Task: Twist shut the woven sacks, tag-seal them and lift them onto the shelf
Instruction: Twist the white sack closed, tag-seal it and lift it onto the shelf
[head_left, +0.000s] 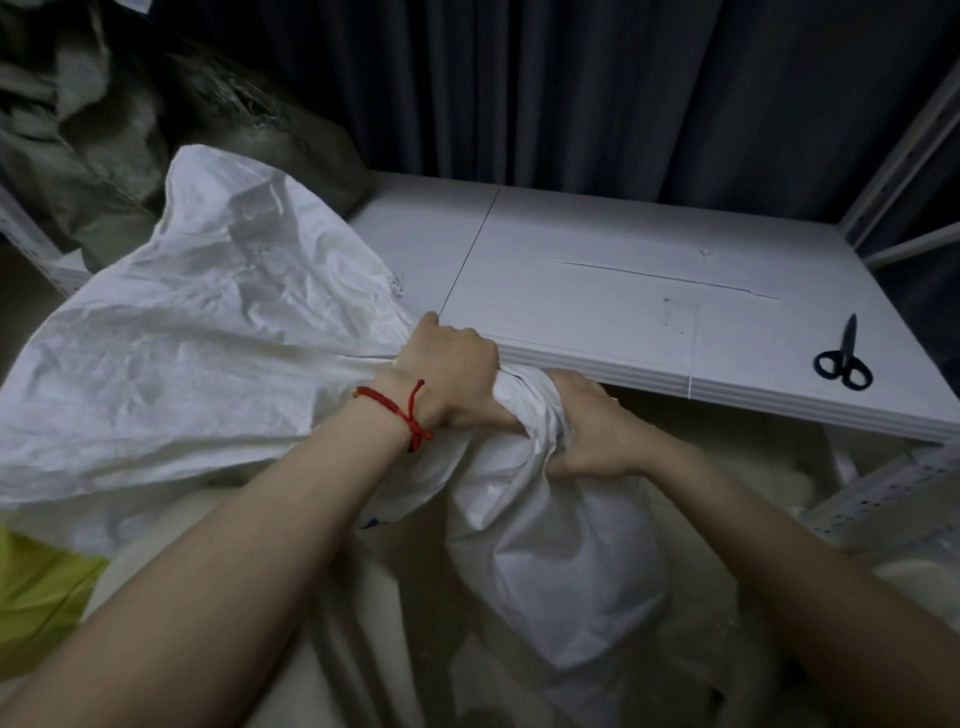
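Sack: You are handling a white woven sack (561, 561), matte and crinkled; its filled, rounded body is hanging below your hands.
Neck: The gathered neck (524, 400) is bunching into tight folds between your two hands.
Loose top: Past your left hand, the spare fabric (208, 338) is fanning out wide to the left, lying creased and covering the shelf's left corner.
Shelf edge: The front edge of the white shelf board (623, 270) is running just behind your knuckles, with the neck sitting right in front of it.
Open room: Bare board is stretching away to the right and back. Black scissors (844, 358) are lying near the front right corner, well apart from your hands.
Bounds: A dark curtain (571, 78) is hanging behind the shelf, a pale shelf post (904, 156) is rising on the right, and a grey-green bundle (104, 130) is crowding the back left.
Left hand: Your left hand (447, 374), wearing a red cord bracelet (400, 410), is curling fully round the neck from above.
Right hand: Your right hand (592, 431) is clasping the neck from the right, fingers wrapping into the folds, their tips hidden.
Sack versus grip: The body is hanging under both hands and the loose top is spreading left of them.
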